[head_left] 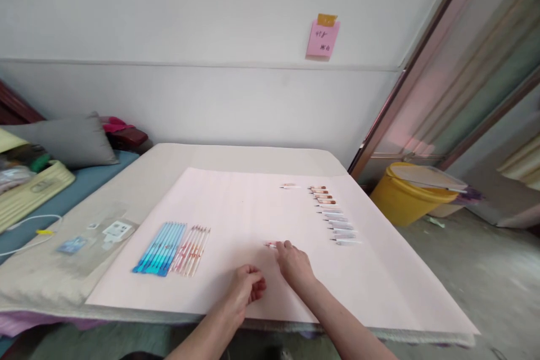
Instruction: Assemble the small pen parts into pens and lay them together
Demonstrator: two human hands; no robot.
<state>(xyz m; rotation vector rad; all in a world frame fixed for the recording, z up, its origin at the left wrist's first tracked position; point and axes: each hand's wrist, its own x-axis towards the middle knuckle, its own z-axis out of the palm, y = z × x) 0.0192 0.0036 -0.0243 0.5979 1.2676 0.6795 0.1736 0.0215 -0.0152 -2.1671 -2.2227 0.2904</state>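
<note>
My right hand [294,262] rests on the pale pink sheet [253,208], its fingers closed on a small pink pen part [270,244] that pokes out to the left. My left hand [247,287] lies just beside it, fingers curled in, with what it holds hidden. To the left lies a row of blue pen barrels [160,248] and next to it a row of pinkish clear barrels [193,242]. At the right stands a column of pen caps and refills [333,215], with one loose piece [289,186] near its top.
A clear plastic bag with labels [99,236] lies left of the sheet. A grey pillow [67,140] and a yellow-green box [29,191] sit on the blue bed at left. A yellow bucket [405,194] stands on the floor at right, by the table edge.
</note>
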